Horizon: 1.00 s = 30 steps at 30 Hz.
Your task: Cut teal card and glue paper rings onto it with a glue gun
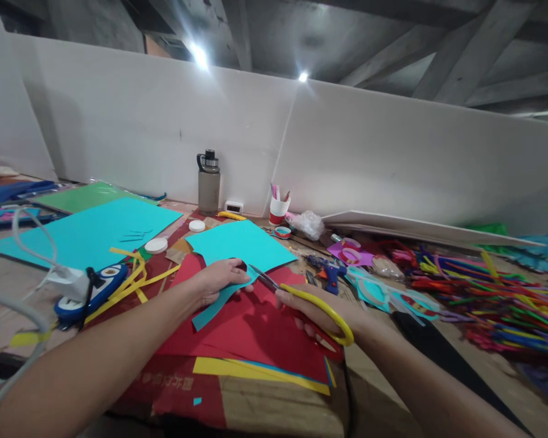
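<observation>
A sheet of turquoise paper point(244, 243) lies over red sheets point(256, 331) in the middle. My left hand point(220, 281) presses and pinches its near edge, where a narrow strip point(214, 310) of the same paper curls toward me. My right hand point(308, 310) grips a pair of scissors point(335, 313) with a yellow and red handle. Their blades point left and meet the paper's edge just right of my left fingers. Part of the strip is hidden under my left hand. Yellow sheets point(260, 372) stick out beneath the red ones.
Left are a larger turquoise sheet point(95, 228), a blue power strip point(94, 295) and yellow strips point(134, 280). A bottle point(209, 188) and a pen cup point(279, 208) stand at the back. Right lie a glue gun point(332, 277), tape rolls and many pipe cleaners point(506, 292).
</observation>
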Motion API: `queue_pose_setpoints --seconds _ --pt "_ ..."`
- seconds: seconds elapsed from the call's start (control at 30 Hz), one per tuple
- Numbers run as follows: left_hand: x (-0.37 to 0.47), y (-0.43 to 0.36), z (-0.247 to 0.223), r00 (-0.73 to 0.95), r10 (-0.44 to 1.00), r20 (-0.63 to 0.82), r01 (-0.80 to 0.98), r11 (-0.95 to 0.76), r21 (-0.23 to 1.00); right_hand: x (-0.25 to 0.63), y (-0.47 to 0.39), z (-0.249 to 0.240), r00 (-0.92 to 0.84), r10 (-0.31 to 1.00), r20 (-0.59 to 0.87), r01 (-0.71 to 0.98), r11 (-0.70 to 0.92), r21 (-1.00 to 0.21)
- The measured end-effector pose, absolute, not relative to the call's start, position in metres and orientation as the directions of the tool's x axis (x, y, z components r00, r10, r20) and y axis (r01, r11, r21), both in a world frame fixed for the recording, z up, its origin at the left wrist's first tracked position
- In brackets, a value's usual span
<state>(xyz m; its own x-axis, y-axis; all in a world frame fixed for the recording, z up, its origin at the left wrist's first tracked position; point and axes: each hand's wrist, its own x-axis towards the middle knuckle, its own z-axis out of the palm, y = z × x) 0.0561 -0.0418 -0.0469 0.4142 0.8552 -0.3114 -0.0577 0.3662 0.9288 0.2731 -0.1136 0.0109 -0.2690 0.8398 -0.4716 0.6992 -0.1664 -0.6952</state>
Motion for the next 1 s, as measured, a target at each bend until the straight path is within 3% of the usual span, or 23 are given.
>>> queue_pose_setpoints --seconds 0.7,1.0 --pt "0.0535 -0.039 -0.0464 0.409 0.858 -0.31 -0.061 0.364 0.929 0.2746 -0.1111 0.0111 -0.326 0.869 -0.373 0.645 -0.084 -0.76" --pt "0.0517 -0.037 -0.0494 0.437 0.852 -0.288 -0.058 0.346 0.937 0.273 -0.1077 0.0187 -0.357 0.832 -0.425 0.672 -0.087 -0.735"
